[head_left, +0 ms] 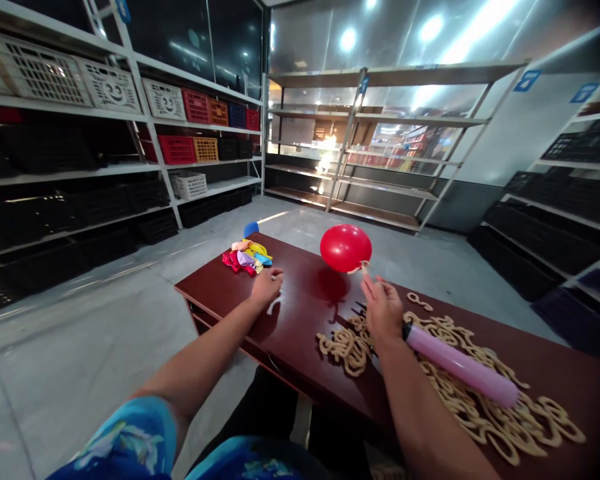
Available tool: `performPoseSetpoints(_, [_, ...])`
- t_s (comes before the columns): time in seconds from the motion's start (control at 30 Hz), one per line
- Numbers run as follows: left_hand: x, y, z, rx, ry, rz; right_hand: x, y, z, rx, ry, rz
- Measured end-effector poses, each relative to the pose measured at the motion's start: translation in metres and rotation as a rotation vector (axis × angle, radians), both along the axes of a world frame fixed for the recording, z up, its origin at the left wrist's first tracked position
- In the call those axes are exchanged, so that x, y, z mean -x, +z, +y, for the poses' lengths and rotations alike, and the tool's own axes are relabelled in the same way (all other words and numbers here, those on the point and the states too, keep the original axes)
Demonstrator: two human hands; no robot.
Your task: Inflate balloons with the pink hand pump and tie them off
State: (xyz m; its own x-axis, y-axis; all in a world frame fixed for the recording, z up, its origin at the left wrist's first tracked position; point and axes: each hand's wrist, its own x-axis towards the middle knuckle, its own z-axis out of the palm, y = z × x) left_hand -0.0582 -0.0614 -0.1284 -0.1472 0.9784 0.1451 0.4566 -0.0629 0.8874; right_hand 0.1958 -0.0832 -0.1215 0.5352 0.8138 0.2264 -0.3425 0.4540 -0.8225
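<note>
My right hand point(383, 311) pinches the neck end of an inflated red balloon point(345, 247), holding it above the brown table. A short beige ring or cord piece point(360, 268) shows at the balloon's neck, close to my fingertips. Loosely curled, my left hand point(267, 285) hovers over the table with nothing visible in it. Just beyond that hand lies a small pile of uninflated balloons point(247, 256) in red, yellow, lilac and blue. A pink tube with a black end, like a hand pump point(465, 365), lies beside my right wrist on many curled beige pieces point(510, 427).
The dark brown table point(295, 313) has its far left corner in view. A second heap of beige curled pieces point(347, 350) lies near its front edge. Something round and blue point(251, 229) shows behind that corner. Shelves with crates point(193, 185) line the walls.
</note>
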Motion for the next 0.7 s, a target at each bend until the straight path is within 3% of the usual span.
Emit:
performPoseSetpoints(0.13, [0.052,0.005,0.03,-0.155,0.216,0.515,0.002,-0.008,-0.002,0.019,0.063,-0.113])
performPoseSetpoints(0.2, [0.07,0.008,0.041,-0.145,0.317,0.683,0.005,-0.012,-0.004,0.028,0.079,-0.253])
performPoseSetpoints(0.37, [0.096,0.013,0.059,-0.002,0.261,0.856,0.005,-0.017,-0.006,0.082,0.038,-0.542])
performPoseSetpoints(0.43, [0.097,0.019,0.059,-0.04,0.238,0.871,0.005,-0.015,-0.007,0.09,0.021,-0.588])
performPoseSetpoints(0.53, [0.086,0.034,0.05,-0.224,0.174,0.846,0.008,-0.01,-0.012,0.107,0.069,-0.565])
performPoseSetpoints(0.7, [0.034,0.064,0.021,-0.542,-0.131,0.639,0.018,-0.002,-0.023,0.116,0.368,-0.412])
